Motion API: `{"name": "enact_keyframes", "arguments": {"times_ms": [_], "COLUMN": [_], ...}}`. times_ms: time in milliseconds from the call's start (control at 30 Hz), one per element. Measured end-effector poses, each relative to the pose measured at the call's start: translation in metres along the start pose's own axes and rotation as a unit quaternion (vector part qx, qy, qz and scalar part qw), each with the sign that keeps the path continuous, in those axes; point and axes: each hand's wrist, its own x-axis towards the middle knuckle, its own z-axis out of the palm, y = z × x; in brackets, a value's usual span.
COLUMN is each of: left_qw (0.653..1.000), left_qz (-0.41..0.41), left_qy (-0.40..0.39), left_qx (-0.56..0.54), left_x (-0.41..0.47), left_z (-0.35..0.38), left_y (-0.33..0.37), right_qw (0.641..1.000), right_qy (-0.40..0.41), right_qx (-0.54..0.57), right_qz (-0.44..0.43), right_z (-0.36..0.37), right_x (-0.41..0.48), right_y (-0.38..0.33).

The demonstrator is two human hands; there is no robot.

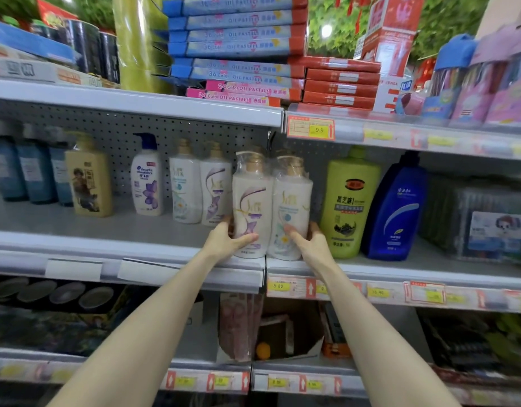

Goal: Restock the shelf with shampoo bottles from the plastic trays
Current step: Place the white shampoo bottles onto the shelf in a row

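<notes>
– Two white shampoo bottles, bound as one twin pack (253, 195) under clear film, with gold pump caps on top. Where is it?
– Upright at the front edge of the middle shelf (165, 254), over the seam between two shelf sections. I cannot tell whether its base rests on the shelf or hangs just above it.
– How would it handle?
– Fairly heavy, by the look of it, since both bottles are large and sealed. The walls are stiff plastic. The film is glossy and probably slippery, and it sits loose around the pumps, so that is no place to hold. Low on the outer sides, near the base, seems best.
– And the hands?
– That is where they are. The left hand (224, 240) grips the lower left side, with its thumb across the front of the purple-label bottle and its fingers curled behind. The right hand (309, 245) mirrors it on the lower right, thumb on the front and fingers wrapped round the outer side. Both hands are half-closed, clamping the pack between them.
– What is around it?
– Just behind to the left stand two matching white bottles (200, 183). Just to the right is a tall green bottle (347, 207), then a blue bottle (394, 212). Boxes of oil pastels (238, 48) are stacked on the upper shelf (136, 107).
</notes>
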Motion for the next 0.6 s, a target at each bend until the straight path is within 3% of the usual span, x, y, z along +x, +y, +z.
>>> {"name": "enact_keyframes", "arguments": {"times_ms": [467,600], "left_qw": [0.998,0.999], "left_qz": [-0.037,-0.03], "left_qy": [-0.05,-0.023], "left_qx": [-0.025,-0.039], "left_x": [-0.005,-0.01], "left_z": [-0.011,-0.026], "left_y": [0.019,0.03], "right_qw": [1.0,0.999], "right_qy": [0.0,-0.005], "right_qx": [-0.011,-0.016], "right_qz": [-0.005,-0.036], "right_z": [-0.001,-0.003], "right_x": [-0.004,-0.009], "right_y": [-0.014,-0.038]}}
